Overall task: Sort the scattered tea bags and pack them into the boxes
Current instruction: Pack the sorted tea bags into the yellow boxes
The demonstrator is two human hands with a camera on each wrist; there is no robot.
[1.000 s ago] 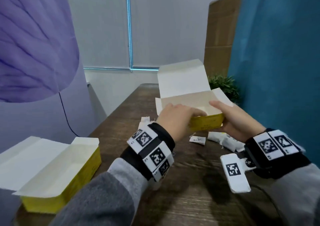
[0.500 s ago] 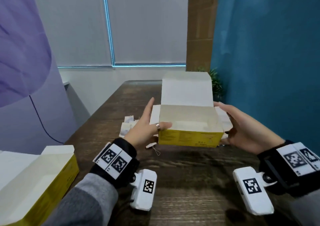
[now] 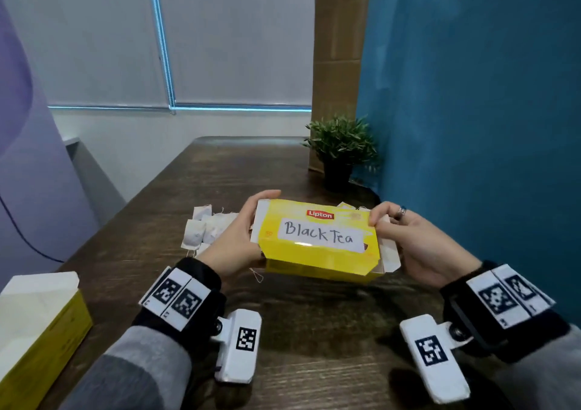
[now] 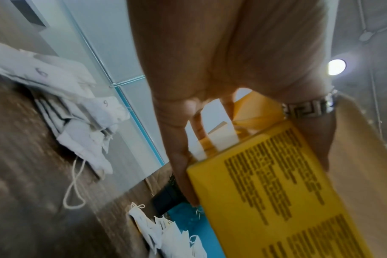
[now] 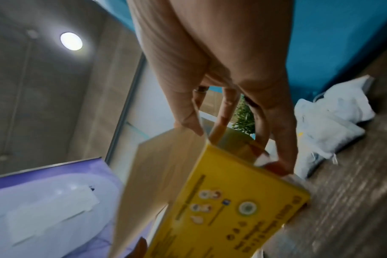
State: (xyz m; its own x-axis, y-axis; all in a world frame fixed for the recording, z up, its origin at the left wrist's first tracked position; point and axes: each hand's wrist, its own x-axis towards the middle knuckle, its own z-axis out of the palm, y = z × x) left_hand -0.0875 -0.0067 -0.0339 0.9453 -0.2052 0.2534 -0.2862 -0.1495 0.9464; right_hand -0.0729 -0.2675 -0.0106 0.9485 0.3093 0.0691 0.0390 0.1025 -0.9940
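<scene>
From my head view, my left hand (image 3: 234,241) and right hand (image 3: 418,246) grasp the Black Tea box (image 3: 317,241), lid down; tea bags (image 3: 201,230) at nine o'clock lie unsorted. Both wrist views show more loose bags: packing seems hardly begun.

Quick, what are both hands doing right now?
Left hand: grips the left end of the Black Tea box.
Right hand: grips the box's right end.
</scene>
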